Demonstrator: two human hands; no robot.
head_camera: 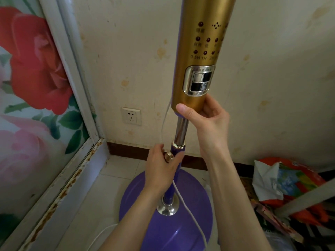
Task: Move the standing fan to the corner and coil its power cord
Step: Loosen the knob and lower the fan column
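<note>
Gripping the fan (195,66) column with my right hand (208,122). Left hand (161,160) pinches the cord (192,216) against the pole, below that.

Evenly lit by soft, warm daylight, source unseen. Faint shadows only. Bright glare on the fan's chrome pole (181,128) and purple base (190,220). Strong wide-angle bending along the door frame (79,91). Slight softness at edges; centre sharp.

Gold fan column (197,51), purple base (163,220), white cord (190,212).
</note>
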